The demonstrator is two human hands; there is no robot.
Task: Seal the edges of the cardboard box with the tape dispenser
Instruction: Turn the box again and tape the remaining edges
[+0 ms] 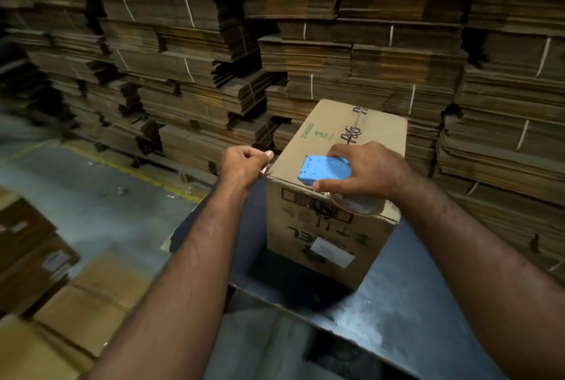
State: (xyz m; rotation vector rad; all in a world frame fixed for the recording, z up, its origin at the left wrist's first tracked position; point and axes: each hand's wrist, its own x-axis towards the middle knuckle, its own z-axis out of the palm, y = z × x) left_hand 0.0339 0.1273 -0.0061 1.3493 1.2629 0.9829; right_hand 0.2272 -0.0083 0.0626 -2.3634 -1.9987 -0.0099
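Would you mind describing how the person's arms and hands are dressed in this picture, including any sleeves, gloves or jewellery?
Both forearms are bare up to the frame's bottom edge; no sleeves show. The left hand and the right hand wear no gloves. No watch, bracelet or ring is visible on either wrist or on the fingers that show.

Both forearms are bare to the frame edge, and the left hand (244, 162) and right hand (371, 170) are ungloved.

Before us: one grey sheet-metal table (406, 312), its scuffed top running from near centre to the right. Standing directly on it at its far end, we count one upright brown cardboard box (308, 245), green print and white label facing near.
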